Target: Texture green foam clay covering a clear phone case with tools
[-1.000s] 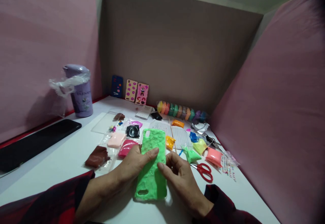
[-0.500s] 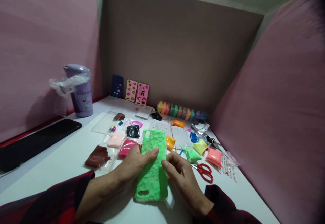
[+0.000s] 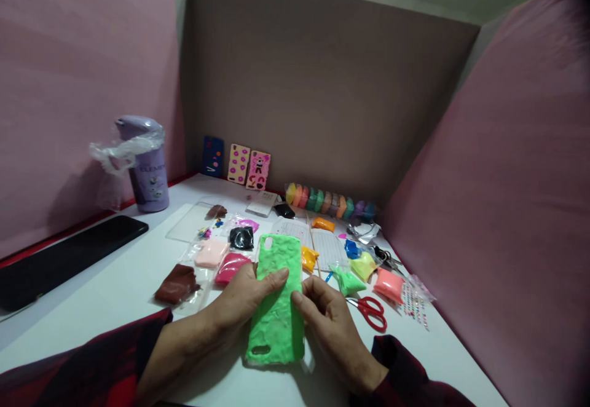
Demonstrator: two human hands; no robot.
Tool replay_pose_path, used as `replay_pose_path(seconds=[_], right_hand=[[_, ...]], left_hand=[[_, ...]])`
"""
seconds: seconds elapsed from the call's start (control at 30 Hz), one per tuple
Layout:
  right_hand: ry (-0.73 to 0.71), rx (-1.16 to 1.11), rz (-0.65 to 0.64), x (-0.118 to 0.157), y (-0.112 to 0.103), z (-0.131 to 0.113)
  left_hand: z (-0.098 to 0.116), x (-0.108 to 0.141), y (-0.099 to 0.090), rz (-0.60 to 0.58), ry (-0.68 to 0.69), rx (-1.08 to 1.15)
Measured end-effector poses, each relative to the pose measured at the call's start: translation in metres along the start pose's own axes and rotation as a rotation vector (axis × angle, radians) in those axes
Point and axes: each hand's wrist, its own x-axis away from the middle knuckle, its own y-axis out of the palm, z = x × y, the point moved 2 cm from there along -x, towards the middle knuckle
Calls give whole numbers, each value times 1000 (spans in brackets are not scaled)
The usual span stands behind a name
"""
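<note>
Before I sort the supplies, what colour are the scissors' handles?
The scissors' handles are red, best seen in the current head view.

A white table (image 3: pixel 115 296) walled by pink side panels (image 3: pixel 83 81) and a plain grey-brown backboard (image 3: pixel 318 87) serves as a small craft corner, its wider building not identifiable. Packets of coloured clay (image 3: pixel 176 285) lie beyond and to either side of the hands (image 3: pixel 276 308), with red-handled scissors (image 3: pixel 372 313) and a sheet of stick-on gems (image 3: pixel 416 308) to their right. Decorated phone cases (image 3: pixel 238 164) lean against the backboard, far beyond the hands, near a row of multicoloured tubs (image 3: pixel 318 200).
</note>
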Motion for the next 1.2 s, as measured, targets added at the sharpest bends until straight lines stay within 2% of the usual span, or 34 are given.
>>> replay_pose_path(seconds=[0.17,0.4,0.6,0.83,1.03,1.2], right_hand=[[5,-61,-21,-1,-1,-3],[6,-13,9,-1,1,4],[-7,-120,-5,-2,0,-4],[36,-180,13,-3,3,1],[12,-231,-19,-4,0,-6],[15,-210,15,-5,-1,-5]], left_hand=[[1,1,1,21,3,7],[-2,-2,-2,28,10,0],[-1,-1,-1,6,-6,17],[1,0,-1,-14,-8,10],[1,0,0,-54,-18,26],[0,-1,-2,-29,-14,-2]])
